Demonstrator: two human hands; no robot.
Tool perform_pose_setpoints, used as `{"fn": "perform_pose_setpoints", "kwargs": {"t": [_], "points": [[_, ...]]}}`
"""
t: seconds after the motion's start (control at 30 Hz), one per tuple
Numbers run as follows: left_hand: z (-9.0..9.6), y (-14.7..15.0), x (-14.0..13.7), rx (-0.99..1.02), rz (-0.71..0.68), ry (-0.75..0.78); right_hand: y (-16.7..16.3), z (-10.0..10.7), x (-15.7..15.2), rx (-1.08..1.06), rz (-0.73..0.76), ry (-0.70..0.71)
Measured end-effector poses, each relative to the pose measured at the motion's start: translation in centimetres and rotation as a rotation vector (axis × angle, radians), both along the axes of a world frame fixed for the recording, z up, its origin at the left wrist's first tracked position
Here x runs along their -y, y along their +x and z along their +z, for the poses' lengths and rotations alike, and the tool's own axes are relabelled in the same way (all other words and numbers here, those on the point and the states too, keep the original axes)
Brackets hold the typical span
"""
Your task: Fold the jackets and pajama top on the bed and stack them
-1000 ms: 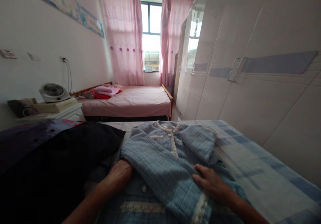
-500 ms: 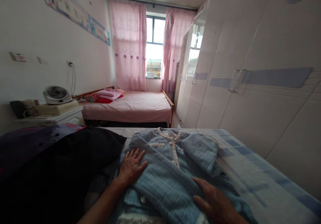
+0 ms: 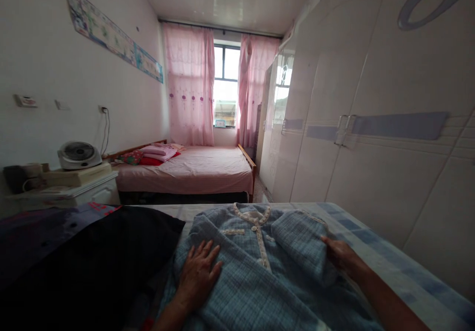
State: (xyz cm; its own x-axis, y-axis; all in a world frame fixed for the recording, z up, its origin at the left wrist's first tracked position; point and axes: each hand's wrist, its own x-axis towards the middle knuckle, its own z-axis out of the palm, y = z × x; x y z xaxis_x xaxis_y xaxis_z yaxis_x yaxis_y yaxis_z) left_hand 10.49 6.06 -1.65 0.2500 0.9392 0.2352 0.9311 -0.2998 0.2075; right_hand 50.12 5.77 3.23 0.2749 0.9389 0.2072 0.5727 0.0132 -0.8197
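A blue checked jacket (image 3: 245, 281) with cream trim and buttons down its front lies face up before me, its collar pointing away. One sleeve crosses the front; the other is folded in at the upper right. My left hand (image 3: 200, 271) rests flat on the left side of the jacket, fingers spread. At the folded right sleeve, my right hand (image 3: 339, 257) has its fingers closed on the fabric at the outer edge. Dark clothing (image 3: 89, 261) lies to the left of the jacket.
The jacket lies on a blue-and-white patterned surface (image 3: 371, 232). Beyond stands a bed (image 3: 200, 167) with folded pink bedding (image 3: 158, 153). A small fan (image 3: 79, 154) sits on a white cabinet (image 3: 100, 190) at left. White wardrobes (image 3: 378, 172) line the right side.
My right hand has moved up and right from the lower front of the jacket to the folded sleeve and closed on it. My left hand stays on the jacket. The view has tilted up slightly.
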Motion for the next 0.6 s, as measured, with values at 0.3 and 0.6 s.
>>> {"fn": "perform_pose_setpoints", "kwargs": {"t": [0.3, 0.6], "points": [[-0.3, -0.2, -0.3, 0.013, -0.006, -0.002, -2.7, 3.8, -2.7, -0.230, -0.073, 0.044], [-0.5, -0.4, -0.5, -0.012, -0.016, 0.022, -12.4, 6.2, 9.2, 0.134, 0.793, -0.103]]}}
